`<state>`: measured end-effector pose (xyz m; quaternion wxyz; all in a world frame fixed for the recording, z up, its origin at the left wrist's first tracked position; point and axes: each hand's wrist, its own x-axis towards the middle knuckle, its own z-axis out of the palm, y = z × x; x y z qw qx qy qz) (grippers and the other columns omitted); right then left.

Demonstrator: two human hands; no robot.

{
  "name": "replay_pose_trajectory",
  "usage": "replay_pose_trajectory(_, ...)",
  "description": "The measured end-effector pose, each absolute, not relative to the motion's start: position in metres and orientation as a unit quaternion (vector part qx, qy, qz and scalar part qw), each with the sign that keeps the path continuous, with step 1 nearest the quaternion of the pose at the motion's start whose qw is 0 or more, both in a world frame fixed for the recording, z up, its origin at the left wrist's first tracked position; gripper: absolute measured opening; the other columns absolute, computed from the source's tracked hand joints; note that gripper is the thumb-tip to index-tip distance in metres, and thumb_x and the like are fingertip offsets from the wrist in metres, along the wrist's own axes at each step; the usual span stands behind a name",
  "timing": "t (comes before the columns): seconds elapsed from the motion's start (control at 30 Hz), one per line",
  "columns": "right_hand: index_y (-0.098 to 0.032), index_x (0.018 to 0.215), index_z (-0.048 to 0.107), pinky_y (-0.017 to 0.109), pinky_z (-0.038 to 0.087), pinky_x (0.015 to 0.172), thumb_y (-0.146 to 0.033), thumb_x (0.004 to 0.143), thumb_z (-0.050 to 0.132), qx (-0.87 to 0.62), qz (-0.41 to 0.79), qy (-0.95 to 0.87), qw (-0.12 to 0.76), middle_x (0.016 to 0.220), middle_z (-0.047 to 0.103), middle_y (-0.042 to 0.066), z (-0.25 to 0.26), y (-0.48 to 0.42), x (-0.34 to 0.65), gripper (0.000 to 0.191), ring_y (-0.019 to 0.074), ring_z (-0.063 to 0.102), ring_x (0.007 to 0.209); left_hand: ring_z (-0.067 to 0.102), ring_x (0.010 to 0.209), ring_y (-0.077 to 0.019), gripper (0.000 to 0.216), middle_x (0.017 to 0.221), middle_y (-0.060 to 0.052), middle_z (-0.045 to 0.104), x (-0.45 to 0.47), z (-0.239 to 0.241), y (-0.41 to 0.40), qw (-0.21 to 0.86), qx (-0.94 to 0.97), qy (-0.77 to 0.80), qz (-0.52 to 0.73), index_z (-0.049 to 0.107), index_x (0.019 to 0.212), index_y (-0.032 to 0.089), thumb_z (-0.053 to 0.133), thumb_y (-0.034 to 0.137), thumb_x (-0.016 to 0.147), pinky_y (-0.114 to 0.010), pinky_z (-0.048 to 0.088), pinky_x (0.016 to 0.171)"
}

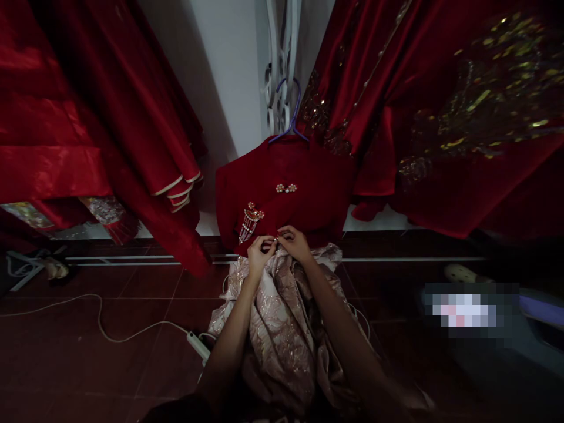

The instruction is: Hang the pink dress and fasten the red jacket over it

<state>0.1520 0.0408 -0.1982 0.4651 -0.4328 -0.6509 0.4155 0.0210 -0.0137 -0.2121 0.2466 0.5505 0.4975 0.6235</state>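
In the head view a dark red jacket [259, 170] hangs on a purple hanger [296, 106]. A gold and pearl clasp [286, 188] joins its front near the chest, and a brooch with bead strands [251, 220] sits lower on the left. At the jacket's lower front edge, my left hand [261, 251] and my right hand [294, 242] meet with fingers pinched. Between their fingertips shows a small beaded clasp [276, 239], mostly covered, so whether its halves are joined is unclear. Below the hands hangs a pale pink and gold brocade skirt [275, 329].
Red satin garments [145, 100] hang at left, and sequined red garments [484, 106] at right. A white metal rack [282, 59] stands behind the hanger. A power strip [198, 348] with a white cable lies on the tiled floor at left. A pale clog [460, 274] is at right.
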Motion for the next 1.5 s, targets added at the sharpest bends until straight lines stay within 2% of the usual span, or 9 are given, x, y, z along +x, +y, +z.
replay_pose_trajectory(0.57,-0.019,0.084,0.059,0.024,0.047,0.064,-0.028,0.066,0.06,-0.419,0.42,-0.67,0.447,0.081,0.065,0.003,-0.19,0.035,0.152,0.021,0.0138,0.061,0.071,0.055,0.057,-0.0068,0.024,0.07,-0.001,0.063,0.025,-0.207,-0.013,0.217,0.505,0.537,0.639,0.062,0.079,0.017,0.066,0.039,0.072,-0.017,0.048,0.051)
replay_pose_trajectory(0.7,-0.019,0.087,0.057,0.024,0.046,0.066,-0.027,0.066,0.059,-0.415,0.416,-0.677,0.442,0.082,0.063,0.002,-0.188,0.033,0.153,0.023,0.0135,0.06,0.073,0.058,0.06,-0.0074,0.021,0.073,-0.002,0.064,0.025,-0.207,-0.013,0.245,0.504,0.522,0.643,0.062,0.08,0.016,0.066,0.034,0.071,-0.018,0.051,0.054)
replay_pose_trajectory(0.8,-0.02,0.094,0.054,0.023,0.045,0.064,-0.026,0.063,0.062,-0.395,0.418,-0.694,0.433,0.083,0.06,0.001,-0.188,0.031,0.152,0.032,0.0129,0.057,0.073,0.06,0.061,-0.0079,0.02,0.075,-0.002,0.066,0.025,-0.207,-0.016,0.272,0.507,0.509,0.64,0.063,0.087,0.016,0.065,0.026,0.07,-0.018,0.05,0.055)
replay_pose_trajectory(0.9,-0.02,0.099,0.05,0.022,0.043,0.061,-0.023,0.06,0.062,-0.384,0.394,-0.713,0.435,0.088,0.056,0.001,-0.188,0.029,0.15,0.041,0.0116,0.053,0.071,0.063,0.066,-0.0095,0.017,0.076,-0.003,0.069,0.024,-0.202,-0.019,0.298,0.512,0.496,0.635,0.065,0.087,0.017,0.059,0.021,0.073,-0.019,0.051,0.059)
replay_pose_trajectory(0.97,-0.019,0.096,0.05,0.021,0.04,0.06,-0.021,0.06,0.061,-0.398,0.35,-0.724,0.441,0.085,0.054,0.001,-0.186,0.028,0.149,0.038,0.011,0.049,0.068,0.064,0.068,-0.0107,0.013,0.076,-0.004,0.07,0.022,-0.193,-0.016,0.325,0.505,0.477,0.642,0.066,0.079,0.016,0.055,0.024,0.076,-0.021,0.052,0.062)
replay_pose_trajectory(1.03,-0.019,0.09,0.051,0.022,0.038,0.061,-0.02,0.062,0.058,-0.417,0.303,-0.73,0.449,0.078,0.052,-0.001,-0.182,0.026,0.149,0.029,0.0109,0.045,0.064,0.063,0.065,-0.0104,0.019,0.077,-0.005,0.069,0.017,-0.18,-0.008,0.347,0.454,0.462,0.678,0.065,0.075,0.016,0.055,0.032,0.079,-0.022,0.053,0.061)
replay_pose_trajectory(1.17,-0.02,0.078,0.045,0.022,0.035,0.061,-0.018,0.064,0.053,-0.417,0.276,-0.73,0.467,0.068,0.046,-0.004,-0.173,0.021,0.151,0.017,0.0102,0.042,0.06,0.063,0.069,-0.0091,0.029,0.082,-0.004,0.069,0.004,-0.151,0.013,0.374,0.334,0.429,0.751,0.066,0.082,0.015,0.061,0.042,0.077,-0.023,0.055,0.069)
replay_pose_trajectory(1.33,-0.021,0.074,0.041,0.02,0.032,0.058,-0.018,0.064,0.052,-0.407,0.296,-0.731,0.461,0.064,0.041,-0.006,-0.171,0.02,0.152,0.016,0.0089,0.04,0.057,0.066,0.091,-0.0139,0.033,0.102,-0.007,0.069,-0.001,-0.141,0.021,0.471,0.312,0.376,0.734,0.069,0.094,0.015,0.072,0.038,0.07,-0.032,0.053,0.088)
replay_pose_trajectory(1.5,-0.021,0.074,0.041,0.021,0.034,0.06,-0.02,0.063,0.052,-0.416,0.292,-0.727,0.461,0.066,0.044,-0.005,-0.173,0.021,0.151,0.015,0.0096,0.042,0.059,0.064,0.101,-0.0177,0.035,0.109,-0.008,0.068,0.007,-0.148,0.021,0.445,0.278,0.384,0.76,0.069,0.096,0.016,0.074,0.037,0.068,-0.036,0.051,0.092)
